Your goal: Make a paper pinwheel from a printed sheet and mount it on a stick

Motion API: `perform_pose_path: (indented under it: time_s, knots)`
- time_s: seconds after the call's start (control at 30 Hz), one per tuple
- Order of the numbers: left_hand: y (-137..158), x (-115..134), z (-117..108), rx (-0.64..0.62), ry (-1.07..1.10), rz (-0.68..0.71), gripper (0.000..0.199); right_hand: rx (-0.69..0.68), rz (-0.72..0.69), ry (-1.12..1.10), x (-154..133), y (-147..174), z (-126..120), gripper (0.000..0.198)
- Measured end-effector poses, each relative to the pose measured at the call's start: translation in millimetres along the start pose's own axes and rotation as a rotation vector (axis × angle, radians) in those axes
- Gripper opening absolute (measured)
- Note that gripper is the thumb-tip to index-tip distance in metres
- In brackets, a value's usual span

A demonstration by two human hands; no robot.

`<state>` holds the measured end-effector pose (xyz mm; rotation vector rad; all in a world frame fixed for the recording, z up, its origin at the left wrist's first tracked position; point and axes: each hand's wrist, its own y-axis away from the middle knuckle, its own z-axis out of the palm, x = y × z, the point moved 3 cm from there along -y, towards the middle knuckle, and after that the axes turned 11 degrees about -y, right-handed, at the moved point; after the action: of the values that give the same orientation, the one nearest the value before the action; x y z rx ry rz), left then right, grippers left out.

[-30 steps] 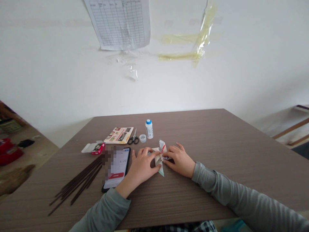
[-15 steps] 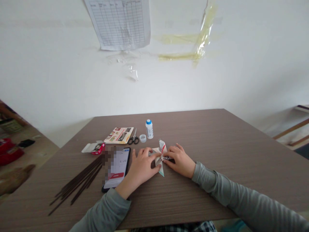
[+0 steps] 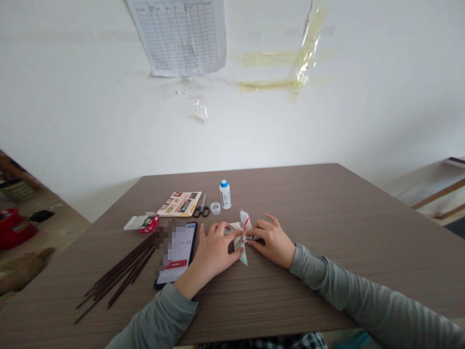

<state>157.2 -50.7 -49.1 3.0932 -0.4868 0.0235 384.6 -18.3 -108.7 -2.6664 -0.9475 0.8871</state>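
Note:
A paper pinwheel (image 3: 242, 257) of folded printed paper lies on the table between my hands, its pointed blades sticking out. My left hand (image 3: 216, 249) is over its left side, with thumb and forefinger bent onto the paper near the middle. From the right, my right hand (image 3: 272, 242) pinches the paper close to the centre, its outer fingers raised. The fingertips hide part of the pinwheel's middle. Just beyond stand a white glue bottle (image 3: 225, 195) with a blue top and a small clear cap (image 3: 215, 208).
Black-handled scissors (image 3: 201, 209) lie beside a printed paper stack (image 3: 179, 203). Left of my left hand are a phone (image 3: 178, 257), several dark thin sticks (image 3: 119, 271) and an open red-and-white box (image 3: 147, 223) of small pieces. A white wall rises behind the table (image 3: 308, 194).
Both hands stay at the pinwheel. My right fingers have shifted very slightly on the paper near its centre; everything else lies as before.

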Motion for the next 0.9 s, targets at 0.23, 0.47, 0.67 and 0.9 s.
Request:
perform_pose_path:
  time_s: [0.23,0.47,0.67,0.9]
  knots:
    - [-0.9,-1.1,2.3,0.039,0.039,-0.005,0.049,-0.01,0.006,-0.026,-0.2,0.4,-0.1,0.028]
    - [-0.6,1.9,2.2,0.0,0.026,-0.028,0.051,0.0,-0.003,-0.012,2.6,0.6,-0.4,0.025]
    - [-0.9,-1.7,6.2,0.033,0.035,-0.029,0.051,0.003,-0.011,-0.02,3.4,0.8,0.2,0.023]
    - [-1.9,-1.4,4.5,0.013,0.055,-0.029,0.054,0.004,0.002,-0.034,2.5,0.8,-0.7,0.023]
